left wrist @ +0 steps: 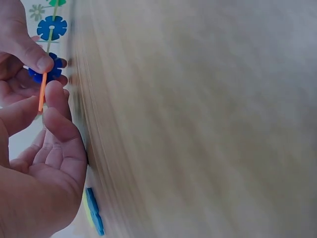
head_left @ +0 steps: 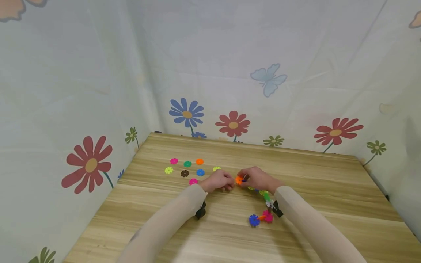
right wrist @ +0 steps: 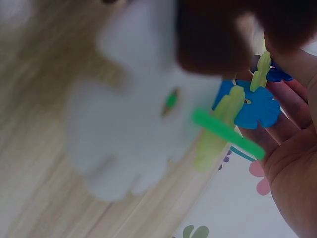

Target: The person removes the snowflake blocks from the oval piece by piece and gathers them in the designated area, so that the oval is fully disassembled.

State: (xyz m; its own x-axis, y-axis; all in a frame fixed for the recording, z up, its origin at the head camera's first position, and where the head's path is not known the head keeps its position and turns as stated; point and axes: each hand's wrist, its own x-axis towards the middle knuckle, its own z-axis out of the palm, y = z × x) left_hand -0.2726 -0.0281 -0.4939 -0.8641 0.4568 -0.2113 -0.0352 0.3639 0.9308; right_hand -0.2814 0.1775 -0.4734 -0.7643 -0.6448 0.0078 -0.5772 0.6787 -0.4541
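Note:
My right hand [head_left: 260, 179] pinches a dark blue notched plastic snowflake disc [left wrist: 55, 69], thumb on its face and fingers behind. Slotted into that disc is an orange disc [head_left: 239, 180], seen edge-on in the left wrist view. The left hand [head_left: 217, 180] has its thumb and forefinger at the orange disc's lower edge, pinching it. From the right hand a curved chain of interlocked discs trails toward the near side, with a green disc [head_left: 266, 197], a white disc [right wrist: 133, 134], a pink disc [head_left: 267, 216] and a blue end disc [head_left: 254, 220].
Left of the hands, loose discs lie spread on the wooden table [head_left: 131, 219]: among them a brown disc [head_left: 185, 173], a yellow disc [head_left: 169, 170] and a green disc [head_left: 187, 164]. A pink disc [head_left: 193, 181] lies beside my left wrist. Flower-printed cloth [head_left: 210, 80] hangs behind the table.

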